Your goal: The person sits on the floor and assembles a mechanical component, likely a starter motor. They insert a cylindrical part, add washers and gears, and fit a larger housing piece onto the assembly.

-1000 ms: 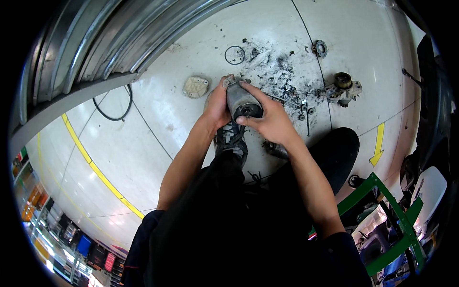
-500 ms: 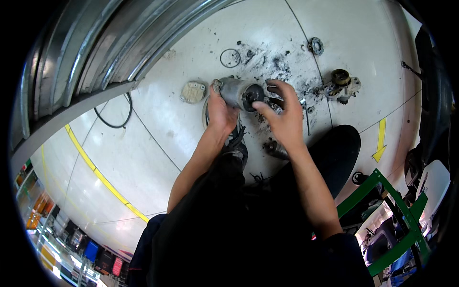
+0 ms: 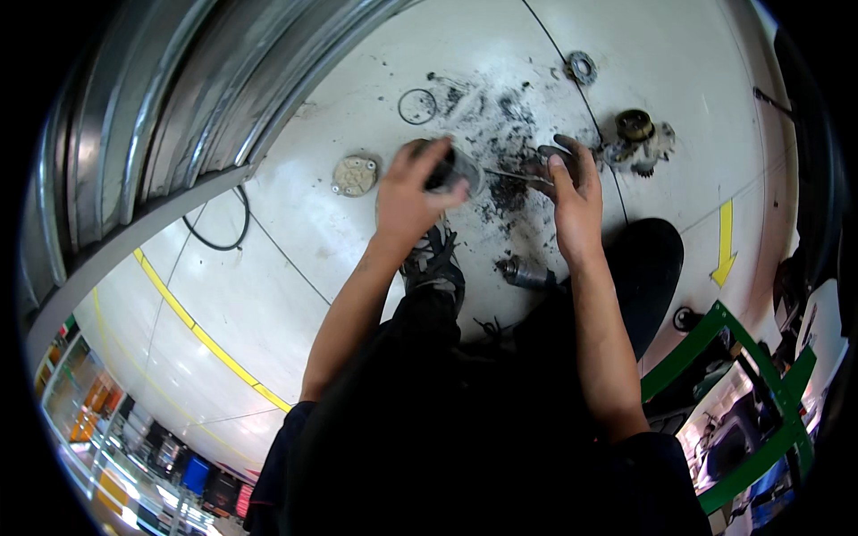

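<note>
My left hand (image 3: 407, 198) is closed around a short, grey metal cylinder (image 3: 466, 174), a housing with a dark end, blurred by motion. My right hand (image 3: 572, 183) is to the right of it, blackened fingers bent about a thin metal rod (image 3: 508, 174) that points at the cylinder. The rod's far end is hidden by the hand. Below them on the floor lies a smaller dark-and-grey cylindrical motor part (image 3: 527, 272). Black powder and crumbs (image 3: 509, 192) are scattered under and beyond my hands.
A pale cover plate (image 3: 355, 176) lies left, a thin ring (image 3: 417, 106) beyond. At the right are a metal ring part (image 3: 581, 68) and a geared housing (image 3: 645, 147). Ribbed metal shutter (image 3: 179, 98) stands upper left, a green frame (image 3: 706, 357) lower right. A black hose (image 3: 219, 246) curves by the shutter.
My left hand has rolled over the cylinder, turning its dark end. My right hand has left the cylinder's end, moved right and taken hold of the thin rod.
</note>
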A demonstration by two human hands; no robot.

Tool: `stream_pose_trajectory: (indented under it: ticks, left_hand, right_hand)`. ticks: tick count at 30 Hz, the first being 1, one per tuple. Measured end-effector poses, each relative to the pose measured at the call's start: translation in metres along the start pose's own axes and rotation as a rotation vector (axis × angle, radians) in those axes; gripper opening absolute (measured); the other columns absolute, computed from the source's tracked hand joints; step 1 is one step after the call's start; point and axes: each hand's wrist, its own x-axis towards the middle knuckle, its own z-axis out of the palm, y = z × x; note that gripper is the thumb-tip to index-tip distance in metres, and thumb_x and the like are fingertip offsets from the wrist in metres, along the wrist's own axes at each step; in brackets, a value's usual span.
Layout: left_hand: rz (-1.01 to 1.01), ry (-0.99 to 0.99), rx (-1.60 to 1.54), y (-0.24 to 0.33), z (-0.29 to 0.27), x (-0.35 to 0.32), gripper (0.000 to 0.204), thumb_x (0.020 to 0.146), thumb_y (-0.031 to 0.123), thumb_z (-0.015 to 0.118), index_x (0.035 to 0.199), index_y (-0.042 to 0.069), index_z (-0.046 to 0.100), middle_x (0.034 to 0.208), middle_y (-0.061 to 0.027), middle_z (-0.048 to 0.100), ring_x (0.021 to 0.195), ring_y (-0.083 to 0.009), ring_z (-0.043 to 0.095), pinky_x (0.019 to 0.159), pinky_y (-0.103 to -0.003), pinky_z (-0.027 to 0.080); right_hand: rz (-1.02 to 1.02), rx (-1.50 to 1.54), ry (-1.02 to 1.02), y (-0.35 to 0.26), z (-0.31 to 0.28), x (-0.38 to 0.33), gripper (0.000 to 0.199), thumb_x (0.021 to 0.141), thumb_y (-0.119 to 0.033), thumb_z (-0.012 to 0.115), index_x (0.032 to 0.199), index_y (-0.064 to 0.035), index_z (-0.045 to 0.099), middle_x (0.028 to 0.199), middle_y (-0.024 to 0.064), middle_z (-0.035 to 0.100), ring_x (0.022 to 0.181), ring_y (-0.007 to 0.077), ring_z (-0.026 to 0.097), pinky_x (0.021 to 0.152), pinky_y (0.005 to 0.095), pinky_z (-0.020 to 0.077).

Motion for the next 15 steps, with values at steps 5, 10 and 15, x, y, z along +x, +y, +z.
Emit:
stream_pose_trajectory:
  ticks: [5,10,15]
  left_hand:
    - [-0.297,0.165,-0.235,-0.006,0.004,0.004,0.043,0.081,0.011,0.072,0.121,-0.001,0.065,0.097,-0.0123,0.068,0.084,-0.0136,0.062,0.083,-0.028,0.050]
    - [-0.652,0.191,-0.569,-0.016,-0.014,-0.001,0.033,0.094,0.016,0.063,0.120,-0.003,0.064,0.097,-0.0090,0.068,0.087,-0.0165,0.064,0.083,-0.029,0.051]
    - [-1.066,0.258,-1.366,-0.009,-0.018,-0.019,0.050,0.104,0.044,0.040,0.132,0.005,0.052,0.114,-0.0081,0.066,0.104,-0.0212,0.065,0.091,-0.038,0.053]
  right_hand:
    - [0.083,-0.002,-0.007,0.006,-0.017,-0.005,0.041,0.099,-0.013,0.054,0.136,0.0012,0.044,0.114,0.0134,0.059,0.095,0.0206,0.063,0.082,0.0340,0.0522]
    - [-0.046,-0.212,-0.073,0.014,-0.017,-0.005,0.040,0.094,-0.013,0.061,0.132,-0.0043,0.050,0.112,0.0131,0.061,0.094,0.0224,0.063,0.081,0.0336,0.0516]
    - [-0.457,-1.207,-0.315,0.036,0.000,-0.025,0.057,0.074,-0.014,0.079,0.126,-0.0141,0.057,0.114,0.0137,0.057,0.102,0.0333,0.057,0.089,0.0395,0.0485]
